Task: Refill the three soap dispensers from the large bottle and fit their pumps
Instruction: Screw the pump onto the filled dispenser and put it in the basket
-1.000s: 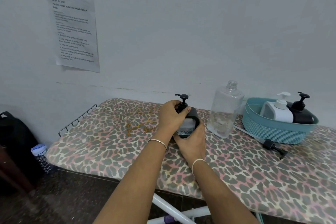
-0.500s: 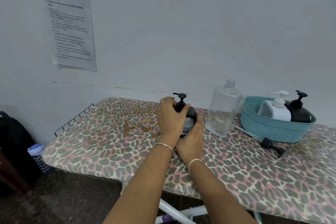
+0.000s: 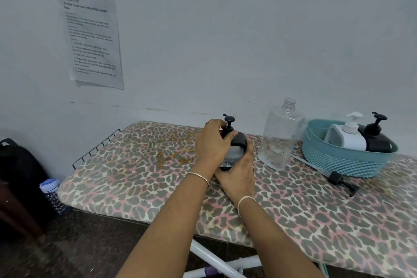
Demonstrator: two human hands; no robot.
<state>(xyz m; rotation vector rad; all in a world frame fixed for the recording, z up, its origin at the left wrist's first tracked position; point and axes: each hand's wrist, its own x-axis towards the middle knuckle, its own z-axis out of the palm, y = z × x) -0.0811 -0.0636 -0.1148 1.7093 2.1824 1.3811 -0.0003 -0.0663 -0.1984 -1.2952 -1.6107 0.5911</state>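
At the middle of the ironing board [image 3: 135, 176], a grey-and-black soap dispenser [image 3: 237, 147] is gripped by both hands.

The left hand [image 3: 212, 142] is curled over the dispenser's top, round the collar of its black pump [image 3: 229, 119]; the right hand [image 3: 239, 171] is wrapped round the lower body from the near side. The dispenser is stood upright on the leopard-print cover. Just right of it, a large clear bottle [image 3: 281, 135] is seen upright and uncapped, with only a little left at the bottom. Further right, a teal basket [image 3: 343, 160] is loaded with a white dispenser [image 3: 347, 137] and a black dispenser [image 3: 376, 140], both with pumps fitted. A loose black pump with tube [image 3: 338, 181] is laid on the cover, near side of the basket. A printed sheet [image 3: 90, 38] is stuck on the far wall, left. A water bottle [image 3: 53, 194] is stood on the floor at the board's left end.
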